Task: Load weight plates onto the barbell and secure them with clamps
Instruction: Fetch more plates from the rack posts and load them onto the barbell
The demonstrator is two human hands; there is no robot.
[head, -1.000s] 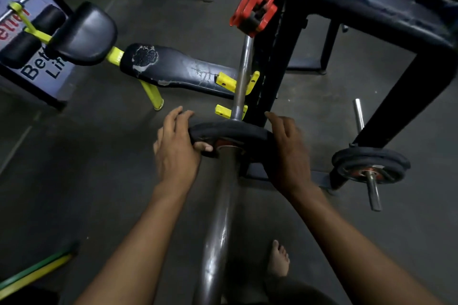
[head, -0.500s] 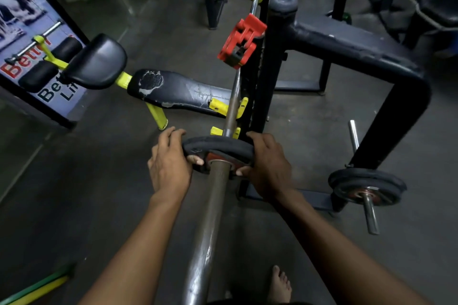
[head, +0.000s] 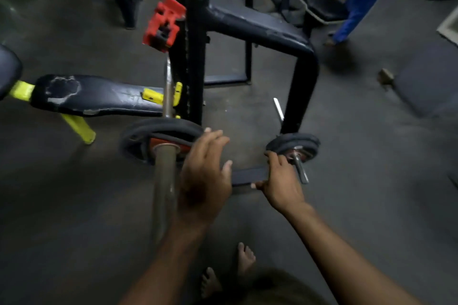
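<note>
Dark gym floor (head: 62, 205) spreads all round me, with a black rack (head: 195, 57) standing ahead and a worn padded bench (head: 94, 96) to its left. Farther back, a person in blue trousers (head: 359, 0) stands by another bench.

My barbell (head: 164, 193) runs away from me through the rack, and two black plates (head: 158, 135) already sit on its near end, the smaller one in front of the larger. A red clamp (head: 163, 26) hangs higher up on the rack side, not yet on the sleeve.

To the right, more plates are stacked on a storage peg (head: 301, 168) low on the rack. My right hand (head: 280, 181) reaches there, fingertips touching the rim of the nearest stored plate (head: 295, 143); its grip looks half curled, not yet closed round anything. My left hand (head: 203, 176) hovers beside the loaded plates with a wide, loose grip, holding nothing.

I judge the step is fetching the next plate. To do it well I should hook my fingers fully round the rim, draw it straight off the peg, then bring my left hand under it before lifting, since my bare feet (head: 245, 257) are right below.
</note>
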